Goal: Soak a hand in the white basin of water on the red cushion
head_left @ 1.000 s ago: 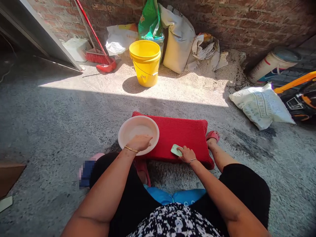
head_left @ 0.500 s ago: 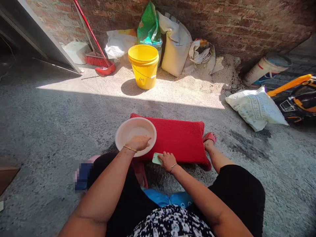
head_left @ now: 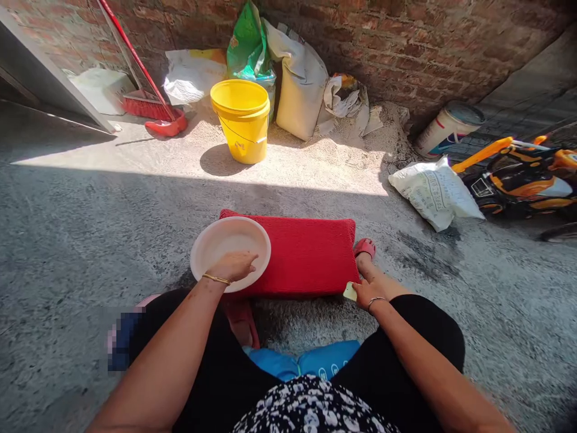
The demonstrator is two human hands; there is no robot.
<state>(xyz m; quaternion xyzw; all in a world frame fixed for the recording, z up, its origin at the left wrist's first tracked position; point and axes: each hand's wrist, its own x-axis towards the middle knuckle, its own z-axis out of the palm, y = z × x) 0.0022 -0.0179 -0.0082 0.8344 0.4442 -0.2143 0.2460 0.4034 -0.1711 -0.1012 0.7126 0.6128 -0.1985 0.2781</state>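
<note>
My left hand [head_left: 234,266] is over the near right part of a pale pink basin [head_left: 201,255], fingers pointing right and apart, nothing seen in them. Whether it touches the basin is unclear. The basin sits on the left end of a low, red-covered bench [head_left: 311,252]. Beyond the bench's near right corner, my right hand [head_left: 367,293] grips a small, flat, pale green piece [head_left: 350,291] with rounded corners. Its far end is covered by my fingers.
A yellow bucket [head_left: 243,135] stands ahead in sunlight. Behind it, sacks [head_left: 300,90] lean on the brick wall beside spilled grain. A red broom [head_left: 146,105] is left; a white sack [head_left: 433,192] and an orange-black machine [head_left: 518,186] lie right. My legs flank the bench.
My right hand has moved right along the bench's near edge with the pale green piece, to the right corner. My left hand stays over the basin. The whole view has shifted slightly.
</note>
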